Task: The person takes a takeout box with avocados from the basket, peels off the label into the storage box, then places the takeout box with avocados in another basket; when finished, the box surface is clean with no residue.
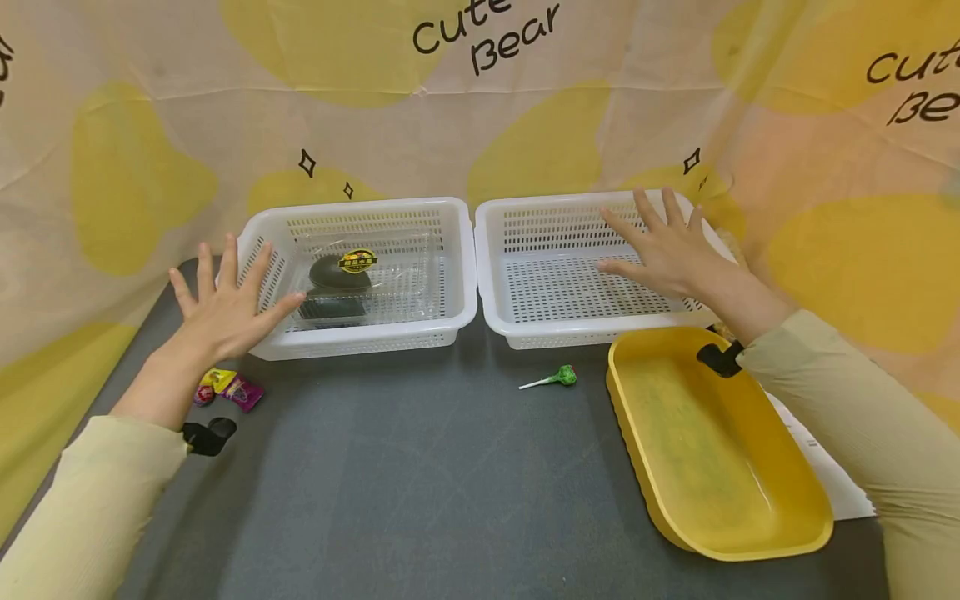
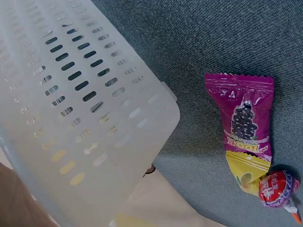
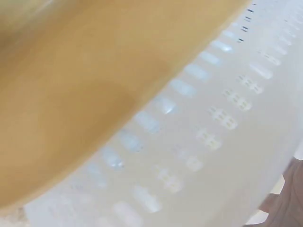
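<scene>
Left hand (image 1: pixel 225 308) fingers spread, holding nothing — at left end of left basket (image 1: pixel 360 275). Right hand (image 1: pixel 663 250) likewise splayed, empty, over right basket (image 1: pixel 592 271); both baskets' long axes run left-right.

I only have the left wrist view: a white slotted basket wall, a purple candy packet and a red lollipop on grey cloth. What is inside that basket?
Observer: The left basket holds a clear plastic box with a dark round item under a yellow label.
Operator: Where is my left hand?
Observer: The left hand is spread open at that basket's left wall, fingers straight.
Operator: And the right one?
Observer: The right hand is open over the right basket, which holds nothing. A green lollipop lies in front, beside a yellow tray.
</scene>
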Demonstrator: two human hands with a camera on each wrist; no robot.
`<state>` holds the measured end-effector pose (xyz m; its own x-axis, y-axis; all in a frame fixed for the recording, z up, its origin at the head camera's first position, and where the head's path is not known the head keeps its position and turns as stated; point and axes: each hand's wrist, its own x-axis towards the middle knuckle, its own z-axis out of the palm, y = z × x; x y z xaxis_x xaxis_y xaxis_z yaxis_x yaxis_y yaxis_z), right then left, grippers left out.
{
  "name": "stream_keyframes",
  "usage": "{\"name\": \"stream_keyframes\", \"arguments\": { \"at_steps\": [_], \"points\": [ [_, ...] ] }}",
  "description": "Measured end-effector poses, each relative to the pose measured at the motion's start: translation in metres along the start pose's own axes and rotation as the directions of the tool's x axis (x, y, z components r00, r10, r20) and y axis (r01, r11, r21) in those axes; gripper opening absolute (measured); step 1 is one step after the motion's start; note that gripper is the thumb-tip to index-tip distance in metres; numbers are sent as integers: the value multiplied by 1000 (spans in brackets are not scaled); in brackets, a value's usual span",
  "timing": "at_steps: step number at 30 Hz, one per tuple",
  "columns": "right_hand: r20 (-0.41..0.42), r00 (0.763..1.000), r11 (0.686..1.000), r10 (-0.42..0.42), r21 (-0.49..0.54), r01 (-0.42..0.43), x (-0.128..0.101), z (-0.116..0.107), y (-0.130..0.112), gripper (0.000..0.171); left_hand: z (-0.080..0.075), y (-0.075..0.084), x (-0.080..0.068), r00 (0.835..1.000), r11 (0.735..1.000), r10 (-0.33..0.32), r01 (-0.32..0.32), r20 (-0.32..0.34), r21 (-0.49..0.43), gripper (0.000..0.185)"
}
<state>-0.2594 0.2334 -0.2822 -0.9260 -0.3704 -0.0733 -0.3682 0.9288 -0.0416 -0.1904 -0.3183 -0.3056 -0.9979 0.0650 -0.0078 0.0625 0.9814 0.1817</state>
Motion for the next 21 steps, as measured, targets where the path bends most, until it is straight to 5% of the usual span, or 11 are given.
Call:
{"name": "stream_keyframes", "arguments": {
  "at_steps": [10,21],
  "points": [
    [-31,998,996,-49,71,51,21,-20,-41,82,-5,-17,7,997,991,-19,9,-77,-132,85],
    [-96,972,968,-215,106,225,59,-34,-115,76,-8,-41,15,990,937,-78,31,-121,-349,71]
  ]
}}
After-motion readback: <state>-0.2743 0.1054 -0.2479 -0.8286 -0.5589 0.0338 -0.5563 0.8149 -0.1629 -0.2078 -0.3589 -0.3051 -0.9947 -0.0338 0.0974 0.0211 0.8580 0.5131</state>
